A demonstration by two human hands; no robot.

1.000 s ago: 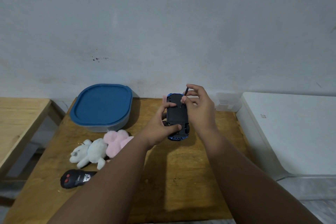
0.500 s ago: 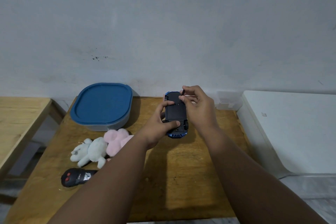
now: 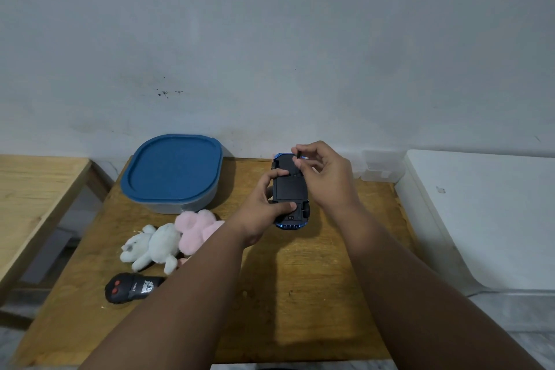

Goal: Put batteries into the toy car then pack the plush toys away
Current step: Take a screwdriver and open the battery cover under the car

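Observation:
A blue toy car (image 3: 289,189) is held upside down above the wooden table (image 3: 300,294), its black underside facing me. My left hand (image 3: 264,204) grips its left side, thumb on the near end and a finger on the battery cover. My right hand (image 3: 322,171) pinches a thin dark tool, apparently a small screwdriver (image 3: 298,155), with its tip on the car's far end. A white plush toy (image 3: 151,246) and a pink plush toy (image 3: 196,227) lie side by side on the table to the left. No batteries are visible.
A grey container with a blue lid (image 3: 174,171) stands at the table's back left. A black remote control (image 3: 132,288) lies near the front left. A clear plastic box (image 3: 380,167) sits by the wall. A white cabinet (image 3: 486,213) is on the right, a wooden bench (image 3: 36,189) on the left.
The car has stayed in my left hand. My right hand's fingers shifted on the thin tool at the car's far end; the tool now stands more upright.

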